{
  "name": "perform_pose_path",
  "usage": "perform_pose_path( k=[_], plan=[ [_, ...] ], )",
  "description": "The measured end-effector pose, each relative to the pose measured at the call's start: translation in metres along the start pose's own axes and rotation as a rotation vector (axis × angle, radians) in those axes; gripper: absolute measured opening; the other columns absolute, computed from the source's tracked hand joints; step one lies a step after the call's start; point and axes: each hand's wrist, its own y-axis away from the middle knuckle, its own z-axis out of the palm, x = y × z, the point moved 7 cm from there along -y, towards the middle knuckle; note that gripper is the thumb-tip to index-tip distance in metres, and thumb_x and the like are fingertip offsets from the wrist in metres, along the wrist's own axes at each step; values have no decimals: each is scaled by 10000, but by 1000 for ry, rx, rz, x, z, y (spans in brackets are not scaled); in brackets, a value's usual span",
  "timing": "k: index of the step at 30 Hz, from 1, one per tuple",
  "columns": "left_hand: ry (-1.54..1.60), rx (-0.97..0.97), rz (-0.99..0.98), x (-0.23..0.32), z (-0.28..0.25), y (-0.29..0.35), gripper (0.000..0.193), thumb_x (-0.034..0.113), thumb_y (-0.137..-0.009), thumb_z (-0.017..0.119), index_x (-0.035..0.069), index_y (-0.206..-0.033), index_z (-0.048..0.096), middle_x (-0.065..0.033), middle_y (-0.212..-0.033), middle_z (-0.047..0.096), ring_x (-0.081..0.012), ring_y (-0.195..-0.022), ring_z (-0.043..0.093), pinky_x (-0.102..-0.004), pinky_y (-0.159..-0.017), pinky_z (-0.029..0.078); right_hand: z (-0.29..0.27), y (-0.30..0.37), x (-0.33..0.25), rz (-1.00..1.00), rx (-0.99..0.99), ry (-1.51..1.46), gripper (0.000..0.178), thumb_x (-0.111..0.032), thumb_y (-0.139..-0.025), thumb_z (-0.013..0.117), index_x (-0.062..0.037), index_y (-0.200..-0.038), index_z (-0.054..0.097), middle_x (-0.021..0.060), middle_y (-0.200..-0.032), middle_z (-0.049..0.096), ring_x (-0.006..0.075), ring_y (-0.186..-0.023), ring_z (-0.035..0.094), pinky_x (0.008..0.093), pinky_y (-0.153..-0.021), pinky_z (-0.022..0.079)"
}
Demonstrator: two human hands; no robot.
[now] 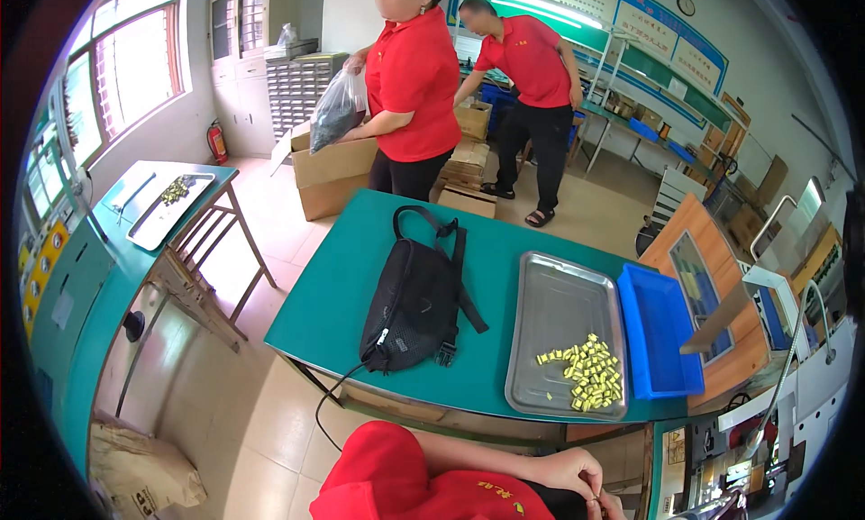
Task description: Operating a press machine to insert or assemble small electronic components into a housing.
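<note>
My left hand [571, 471] is at the lower edge of the view, in front of my body, its fingers bent and pinched together. Against its fingertips is my right hand [613, 506], cut off by the picture's edge, with its fingers also closed. Whatever lies between the fingertips is too small and hidden to make out. Beyond my hands, a metal tray [560, 295] rests on the green table [315, 286]. Many small yellow-and-black block-like parts [595, 376] are heaped in its near right corner.
A black bag [414, 304] with a cable lies left of the tray; a blue bin [662, 335] stands right of it. Machinery [721, 466] is at lower right. Two people in red shirts stand beyond the table by cardboard boxes [333, 177]. Another tray [171, 209] sits at left.
</note>
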Motion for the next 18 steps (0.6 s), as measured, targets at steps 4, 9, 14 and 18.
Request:
perform_pose_path(
  k=[4,9,14,18],
  plan=[
    [12,-47,-19,-2,4,0,74,13,-741,675,-6,-790,624,-51,-774,648,-90,-740,606,-230,-672,485,2,6,14,137,88,-65,158,-21,-788,617,3,-943,635,50,-770,596,111,-622,511,223,-550,400],
    [74,-29,-57,-4,6,1,62,15,-763,667,-10,-786,615,-44,-792,640,-86,-743,600,-225,-678,486,-2,8,6,33,128,-52,172,-5,-780,643,10,-951,636,85,-802,600,165,-680,548,259,-610,434],
    [122,-51,-74,-16,11,-4,65,31,-790,656,-20,-807,620,-44,-809,634,-85,-745,595,-221,-689,484,-5,12,-2,5,213,-28,163,49,-733,680,28,-891,642,125,-794,608,214,-729,584,291,-666,467],
    [138,-60,-83,-24,12,-11,98,33,-760,667,-26,-822,621,-56,-765,645,-95,-720,613,-227,-659,496,-8,13,-2,17,269,-24,141,66,-722,673,41,-858,644,135,-752,609,222,-692,583,294,-632,469]
  ],
)
